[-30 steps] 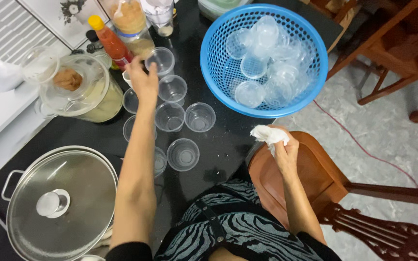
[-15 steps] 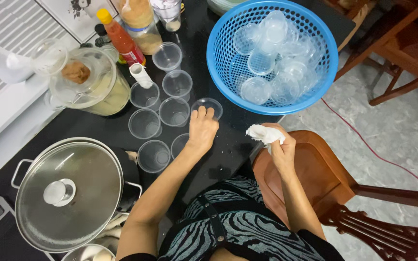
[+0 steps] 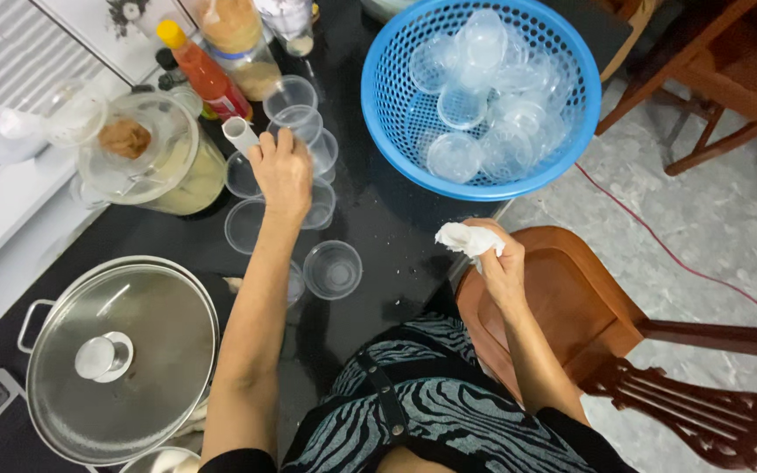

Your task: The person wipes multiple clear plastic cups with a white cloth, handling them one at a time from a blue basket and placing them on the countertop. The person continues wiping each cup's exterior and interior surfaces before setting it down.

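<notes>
My left hand (image 3: 282, 171) reaches over a cluster of clear plastic cups on the black counter (image 3: 392, 236). Its fingers are closed on one clear plastic cup (image 3: 301, 123), held above the others. More empty cups stand around my wrist, one apart at the near side (image 3: 332, 269). A small white tube (image 3: 240, 134) sits just left of my fingertips. My right hand (image 3: 499, 267) stays over the wooden chair seat (image 3: 576, 302), gripping a crumpled white cloth (image 3: 466, 238). A blue plastic basket (image 3: 378, 114) full of clear cups stands to the right.
A steel pot with a lid (image 3: 120, 359) sits at the near left. Behind it are a glass jar of yellowish liquid (image 3: 146, 162), an orange sauce bottle (image 3: 203, 77) and further jars. A red cord (image 3: 659, 241) crosses the grey floor near other wooden chairs.
My left hand went from the far cups to a cup near the basket, took it, and has carried it back over the cluster. My right hand has kept still with the cloth.
</notes>
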